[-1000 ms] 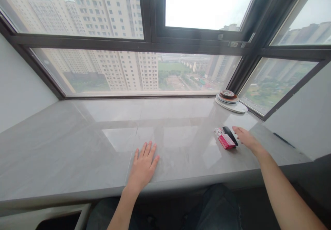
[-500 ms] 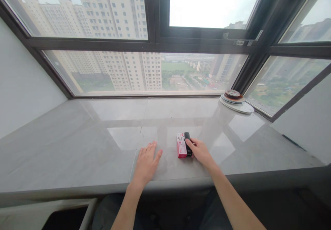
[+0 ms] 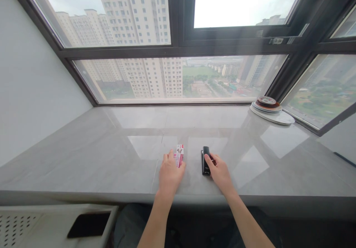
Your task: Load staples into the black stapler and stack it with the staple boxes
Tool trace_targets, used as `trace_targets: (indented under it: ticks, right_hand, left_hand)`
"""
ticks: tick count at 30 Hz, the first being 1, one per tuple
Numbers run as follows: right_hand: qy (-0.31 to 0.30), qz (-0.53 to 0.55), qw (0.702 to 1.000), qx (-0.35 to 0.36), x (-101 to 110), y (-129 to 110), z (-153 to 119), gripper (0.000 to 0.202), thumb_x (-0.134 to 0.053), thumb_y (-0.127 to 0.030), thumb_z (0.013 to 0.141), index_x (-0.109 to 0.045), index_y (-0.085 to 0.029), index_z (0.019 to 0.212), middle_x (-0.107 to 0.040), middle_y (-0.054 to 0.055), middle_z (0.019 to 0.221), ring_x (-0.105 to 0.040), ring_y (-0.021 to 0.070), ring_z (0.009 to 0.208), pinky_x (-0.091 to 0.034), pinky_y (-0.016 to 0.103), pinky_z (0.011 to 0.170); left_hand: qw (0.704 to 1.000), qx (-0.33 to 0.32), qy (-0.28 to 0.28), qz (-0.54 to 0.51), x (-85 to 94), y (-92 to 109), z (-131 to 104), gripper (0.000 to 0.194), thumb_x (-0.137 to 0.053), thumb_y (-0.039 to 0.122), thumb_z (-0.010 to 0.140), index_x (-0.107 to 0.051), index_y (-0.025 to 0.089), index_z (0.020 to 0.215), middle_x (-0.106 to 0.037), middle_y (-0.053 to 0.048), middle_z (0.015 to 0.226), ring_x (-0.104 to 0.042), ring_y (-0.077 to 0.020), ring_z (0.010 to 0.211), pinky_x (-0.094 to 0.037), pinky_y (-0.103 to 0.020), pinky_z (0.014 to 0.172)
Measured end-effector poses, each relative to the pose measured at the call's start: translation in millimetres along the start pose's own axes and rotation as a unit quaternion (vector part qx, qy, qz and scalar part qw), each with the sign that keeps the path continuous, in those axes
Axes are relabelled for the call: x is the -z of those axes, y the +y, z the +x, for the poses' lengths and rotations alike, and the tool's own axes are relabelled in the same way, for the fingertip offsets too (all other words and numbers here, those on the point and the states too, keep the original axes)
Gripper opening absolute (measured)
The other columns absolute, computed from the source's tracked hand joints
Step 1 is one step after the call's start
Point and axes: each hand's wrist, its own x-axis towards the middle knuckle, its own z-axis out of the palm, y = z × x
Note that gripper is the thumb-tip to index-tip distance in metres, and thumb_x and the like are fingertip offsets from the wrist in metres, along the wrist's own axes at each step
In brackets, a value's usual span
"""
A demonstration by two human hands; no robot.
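Note:
A black stapler [image 3: 206,161] stands on the grey stone sill near its front, gripped along its right side by my right hand [image 3: 220,172], thumb on top. To its left is a small pink-and-white box [image 3: 180,152]. My left hand [image 3: 171,172] is wrapped around that box, fingers on its left side and thumb on its right; the hand covers the box's near left part. A gap of bare stone separates the box and the stapler.
A stack of plates [image 3: 271,110] sits in the far right corner of the sill [image 3: 100,155], against the window frame. Below the sill's front edge, at left, a white surface [image 3: 47,224] bears a dark flat object [image 3: 89,225].
My left hand has gone from lying flat to holding the box. The box has moved left, away from the stapler, which my right hand still holds. The view has turned slightly left.

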Motion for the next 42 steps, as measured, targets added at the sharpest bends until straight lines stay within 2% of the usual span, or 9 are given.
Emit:
trace_targets:
  ticks: [7,11,14,20,25,28,31,38,42]
  right_hand:
    - [-0.006,-0.005,1.0,0.006,9,1,-9,0.056,-0.051,-0.067,0.095,-0.076,-0.02,0.112,-0.068,0.007,0.086,-0.061,0.0215,0.073,-0.049,0.031,0.069]
    - [-0.007,0.001,1.0,-0.005,9,-2,-10,0.057,-0.053,-0.068,0.093,-0.076,-0.02,0.114,-0.068,0.007,0.086,-0.06,0.0212,0.071,-0.049,0.031,0.064]
    - [-0.012,0.007,1.0,-0.014,10,-3,-11,0.057,-0.055,-0.068,0.092,-0.076,-0.02,0.114,-0.067,0.007,0.086,-0.059,0.0215,0.071,-0.049,0.03,0.059]
    - [-0.008,-0.001,1.0,-0.008,7,-5,-12,0.057,-0.057,-0.066,0.091,-0.073,-0.02,0.121,-0.067,0.006,0.087,-0.059,0.0198,0.07,-0.051,0.031,0.063]
    - [-0.011,-0.037,0.999,0.003,3,-4,-11,0.068,-0.068,-0.061,0.083,-0.06,-0.023,0.138,-0.068,0.005,0.094,-0.057,0.0176,0.065,-0.051,0.032,0.065]
    - [-0.019,-0.032,0.999,0.0,2,-3,-11,0.063,-0.068,-0.056,0.083,-0.057,-0.024,0.136,-0.068,0.004,0.098,-0.058,0.0164,0.063,-0.051,0.032,0.064]
    - [-0.023,-0.026,0.999,0.001,4,-4,-13,0.06,-0.068,-0.053,0.082,-0.056,-0.023,0.133,-0.068,0.005,0.1,-0.057,0.0159,0.062,-0.051,0.031,0.063]
    - [-0.044,-0.12,0.988,0.086,35,-8,-8,0.035,-0.063,-0.04,0.086,-0.068,-0.028,0.118,-0.067,0.007,0.115,-0.063,0.0239,0.092,-0.052,0.036,0.08]
    - [-0.046,-0.159,0.979,0.119,41,-9,-5,0.036,-0.06,-0.032,0.087,-0.069,-0.029,0.121,-0.067,0.007,0.116,-0.062,0.0276,0.108,-0.05,0.042,0.095]
  left_hand:
    - [0.995,0.056,0.077,0.02,28.6,-65,51,0.057,-0.06,0.046,0.09,-0.053,0.018,0.14,-0.061,-0.015,0.131,-0.065,-0.0281,0.111,-0.049,-0.036,0.094]
    - [0.993,0.077,0.083,0.029,42.0,-79,79,0.046,-0.054,0.052,0.093,-0.065,0.02,0.124,-0.066,-0.014,0.12,-0.066,-0.0283,0.102,-0.049,-0.037,0.087]
    - [0.991,0.079,0.102,0.027,48.7,-87,74,0.045,-0.05,0.054,0.095,-0.066,0.021,0.121,-0.067,-0.013,0.119,-0.065,-0.0281,0.104,-0.048,-0.037,0.088]
    - [0.989,0.067,0.107,0.075,57.2,-116,25,0.037,-0.059,0.055,0.09,-0.071,0.025,0.108,-0.067,-0.009,0.111,-0.061,-0.0296,0.103,-0.049,-0.04,0.089]
    - [0.987,0.015,0.131,0.091,48.0,-75,-5,0.037,-0.056,0.048,0.096,-0.067,0.028,0.126,-0.056,-0.01,0.137,-0.05,-0.0331,0.124,-0.044,-0.048,0.102]
    - [0.992,-0.095,0.071,0.044,27.5,-28,-15,0.029,-0.052,0.041,0.099,-0.068,0.034,0.122,-0.056,-0.006,0.136,-0.051,-0.0287,0.125,-0.038,-0.048,0.111]
    - [0.991,-0.121,0.046,0.02,7.8,-1,-14,0.038,-0.057,0.042,0.096,-0.063,0.035,0.133,-0.054,-0.007,0.137,-0.05,-0.0301,0.126,-0.035,-0.05,0.114]
    - [0.996,-0.056,0.059,0.021,-3.9,-10,-4,0.054,-0.063,0.045,0.09,-0.054,0.025,0.139,-0.055,-0.012,0.13,-0.049,-0.0322,0.124,-0.035,-0.049,0.11]
    - [0.997,-0.026,0.067,0.019,-8.5,5,7,0.057,-0.064,0.057,0.087,-0.057,0.02,0.131,-0.056,-0.015,0.127,-0.048,-0.0351,0.123,-0.035,-0.052,0.107]
